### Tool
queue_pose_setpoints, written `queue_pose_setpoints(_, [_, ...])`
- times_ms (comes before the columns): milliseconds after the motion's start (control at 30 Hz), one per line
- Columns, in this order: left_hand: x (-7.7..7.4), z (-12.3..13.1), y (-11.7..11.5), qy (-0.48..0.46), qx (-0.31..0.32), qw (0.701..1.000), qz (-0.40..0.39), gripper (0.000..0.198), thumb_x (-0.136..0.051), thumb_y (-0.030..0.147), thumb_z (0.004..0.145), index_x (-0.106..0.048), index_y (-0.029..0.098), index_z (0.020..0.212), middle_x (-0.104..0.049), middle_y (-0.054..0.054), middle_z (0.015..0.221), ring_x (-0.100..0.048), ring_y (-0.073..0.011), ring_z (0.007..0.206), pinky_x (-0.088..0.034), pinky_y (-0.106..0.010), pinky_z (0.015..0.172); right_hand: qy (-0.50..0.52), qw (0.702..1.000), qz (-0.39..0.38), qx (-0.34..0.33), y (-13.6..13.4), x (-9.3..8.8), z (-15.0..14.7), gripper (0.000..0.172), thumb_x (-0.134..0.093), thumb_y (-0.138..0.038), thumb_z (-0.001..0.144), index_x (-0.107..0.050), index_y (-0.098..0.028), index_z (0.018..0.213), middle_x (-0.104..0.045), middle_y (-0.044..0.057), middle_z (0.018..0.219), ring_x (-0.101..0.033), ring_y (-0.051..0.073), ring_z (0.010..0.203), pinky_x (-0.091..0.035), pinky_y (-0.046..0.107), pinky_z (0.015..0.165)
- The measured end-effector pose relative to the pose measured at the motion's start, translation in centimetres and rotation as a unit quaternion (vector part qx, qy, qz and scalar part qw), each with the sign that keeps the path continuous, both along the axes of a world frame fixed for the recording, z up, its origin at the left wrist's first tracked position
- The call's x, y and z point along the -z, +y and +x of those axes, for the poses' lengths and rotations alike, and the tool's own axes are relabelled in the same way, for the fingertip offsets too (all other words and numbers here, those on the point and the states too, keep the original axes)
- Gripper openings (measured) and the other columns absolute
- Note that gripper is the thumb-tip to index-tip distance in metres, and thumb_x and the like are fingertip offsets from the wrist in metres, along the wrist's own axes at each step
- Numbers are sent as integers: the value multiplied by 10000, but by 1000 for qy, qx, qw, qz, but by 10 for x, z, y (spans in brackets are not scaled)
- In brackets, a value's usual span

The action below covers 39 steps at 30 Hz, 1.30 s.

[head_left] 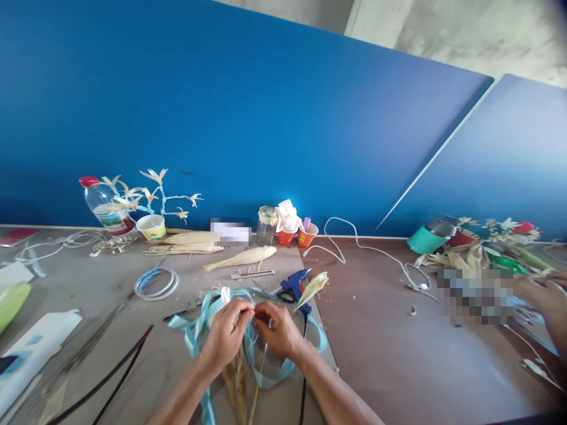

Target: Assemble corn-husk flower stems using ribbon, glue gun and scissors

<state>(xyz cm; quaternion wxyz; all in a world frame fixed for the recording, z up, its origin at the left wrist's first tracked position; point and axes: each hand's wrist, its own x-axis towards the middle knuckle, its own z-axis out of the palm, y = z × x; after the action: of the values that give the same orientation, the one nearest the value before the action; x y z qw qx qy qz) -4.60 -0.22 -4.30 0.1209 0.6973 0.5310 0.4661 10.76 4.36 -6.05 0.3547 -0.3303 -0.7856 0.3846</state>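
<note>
My left hand (pixel 227 333) and my right hand (pixel 281 333) meet over the table, thumbs and fingertips pinched close together. Whatever small thing lies between the fingertips is too small to make out. A light blue ribbon (pixel 191 342) loops around and beneath both hands. Below them hang brown dried fibres (pixel 236 383) and a thin pale stalk (pixel 258 383); I cannot tell whether the fingers hold either. Just beyond my right hand lie a blue glue gun (pixel 292 284) and a pale, curled husk piece (pixel 315 287).
White-blue tape rolls (pixel 140 289) lie left, near dark thin stems (pixel 106 378). Behind are dried husks (pixel 243 257), a utility knife (pixel 252 275), a glass jar (pixel 266 224), paper cups (pixel 308 237) and a husk-flower pot (pixel 153 229). Another person's hand (pixel 538 295) works at right.
</note>
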Motion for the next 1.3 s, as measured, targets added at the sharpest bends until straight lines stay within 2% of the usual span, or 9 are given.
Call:
queue_pose_setpoints(133, [10,-2,1,22,-21,999,45,99,-476,194,871,-571,208,898,-669,-40,776,-651,-148,733,-518,-263,665,2,1000,-10,-1,0,-1,-1,111,-521,-131,756,-620,-183,758,-608,-1,615,-530,115,542,-403,212,530])
queue_pose_setpoints(267, [17,-4,2,51,-52,994,76,196,-483,203,869,-553,201,1052,-684,-54,805,-670,-175,773,-533,-305,712,12,1000,-10,-5,0,-2,-1,89,-544,-137,752,-618,-187,746,-594,-4,614,-524,117,546,-412,220,536])
queue_pose_setpoints(433, [17,-3,1,86,-36,992,86,223,-484,178,870,-542,214,1082,-682,-55,811,-670,-179,775,-537,-320,715,68,996,51,-12,2,-3,0,50,-602,-191,757,-614,-190,805,-604,47,812,-569,157,757,-475,272,688])
queue_pose_setpoints(500, [17,-1,1,92,-28,991,95,223,-483,171,872,-535,213,1085,-677,-57,808,-667,-178,756,-538,-313,698,69,996,53,-10,3,-2,-1,23,-584,-184,776,-605,-191,769,-593,40,777,-563,151,730,-469,265,668])
queue_pose_setpoints(600, [18,0,1,99,-21,988,112,214,-492,156,866,-532,214,1068,-674,-55,807,-662,-173,749,-535,-302,690,48,997,52,-11,3,-1,-1,116,-555,-165,796,-576,-190,685,-563,16,687,-526,133,641,-436,245,608])
queue_pose_setpoints(800, [17,-3,-1,104,-24,987,122,228,-508,122,850,-521,212,1059,-671,-54,834,-654,-169,779,-527,-301,718,49,997,53,-18,2,-6,-1,136,-555,-122,779,-562,-187,659,-551,3,659,-525,129,640,-421,237,622])
queue_pose_setpoints(933, [13,-8,-2,105,-57,984,131,219,-486,118,854,-528,224,1041,-675,-48,841,-650,-167,791,-518,-304,733,52,997,48,-4,4,-7,1,123,-557,-120,765,-576,-186,664,-566,10,673,-533,133,645,-421,243,625])
queue_pose_setpoints(1100, [7,-18,0,94,-103,976,165,185,-486,116,847,-558,208,990,-671,-59,846,-641,-178,799,-503,-304,740,86,994,34,57,9,-9,5,113,-546,-153,783,-571,-179,676,-553,12,667,-519,133,644,-416,250,626])
queue_pose_setpoints(1300, [6,-26,6,43,-132,981,136,183,-417,94,846,-566,170,921,-625,-78,848,-604,-181,812,-493,-325,751,123,990,17,72,16,-13,14,114,-534,-204,813,-562,-177,706,-547,21,736,-508,133,697,-416,257,661])
